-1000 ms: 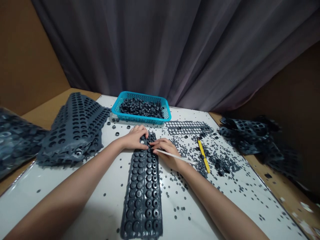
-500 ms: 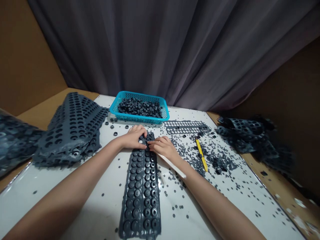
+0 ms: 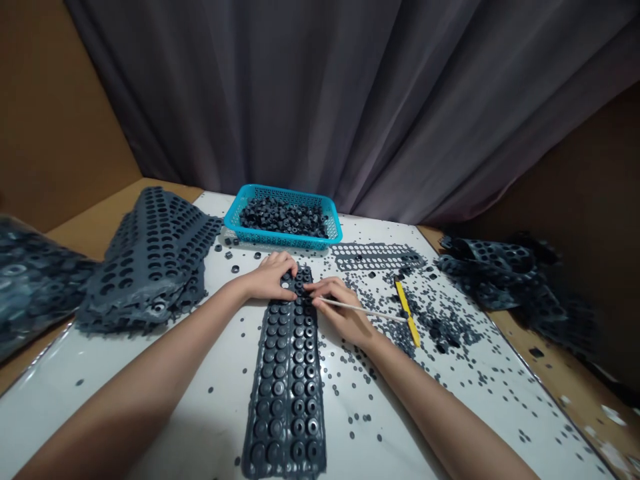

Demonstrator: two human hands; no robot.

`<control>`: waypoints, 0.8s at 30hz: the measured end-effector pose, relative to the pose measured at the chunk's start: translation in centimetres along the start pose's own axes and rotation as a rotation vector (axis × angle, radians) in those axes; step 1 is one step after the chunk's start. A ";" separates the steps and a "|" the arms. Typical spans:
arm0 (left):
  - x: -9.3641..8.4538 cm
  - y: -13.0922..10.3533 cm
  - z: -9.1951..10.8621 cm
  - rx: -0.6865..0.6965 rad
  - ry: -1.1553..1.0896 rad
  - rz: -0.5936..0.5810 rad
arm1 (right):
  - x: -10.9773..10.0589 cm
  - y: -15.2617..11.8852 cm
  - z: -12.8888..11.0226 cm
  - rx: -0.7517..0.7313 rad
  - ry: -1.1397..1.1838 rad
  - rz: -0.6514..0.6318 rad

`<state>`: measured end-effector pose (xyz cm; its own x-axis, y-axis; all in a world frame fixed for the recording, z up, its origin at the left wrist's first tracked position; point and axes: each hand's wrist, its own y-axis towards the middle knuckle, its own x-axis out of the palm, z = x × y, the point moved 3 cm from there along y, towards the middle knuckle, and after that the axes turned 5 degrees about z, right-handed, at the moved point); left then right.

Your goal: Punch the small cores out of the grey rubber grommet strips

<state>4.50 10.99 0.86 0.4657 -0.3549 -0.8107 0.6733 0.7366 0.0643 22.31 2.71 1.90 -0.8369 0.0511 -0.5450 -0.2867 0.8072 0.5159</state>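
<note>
Rubber strip (image 3: 287, 373) under both hands (image 3: 273, 279) (stick (image 3: 365, 311) in right).

dim room | overhead glare on white table (image 3: 150, 373) | edges warped, blurred

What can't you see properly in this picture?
- Far end of the rubber strip, head view: covered by the left hand and right hand.
- Tip of the thin stick: hidden under the right hand's fingers.
- Dark heap at the left edge: cut off and blurred.
- Pieces in the blue basket: too small to tell apart.
</note>
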 end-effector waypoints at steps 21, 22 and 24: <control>-0.1 0.0 -0.3 0.017 -0.017 -0.017 | 1.2 -0.8 0.4 -0.288 -0.315 -0.162; -0.1 0.0 -0.3 0.019 -0.015 -0.018 | 1.3 -0.9 0.5 -0.328 -0.366 -0.161; 0.0 0.0 -0.3 0.023 -0.009 -0.019 | 1.4 -0.9 0.5 -0.388 -0.439 -0.149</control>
<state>4.32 11.18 0.72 0.4578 -0.3740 -0.8065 0.6948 0.7165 0.0621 21.61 2.40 0.31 -0.5281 0.2587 -0.8088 -0.6042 0.5548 0.5719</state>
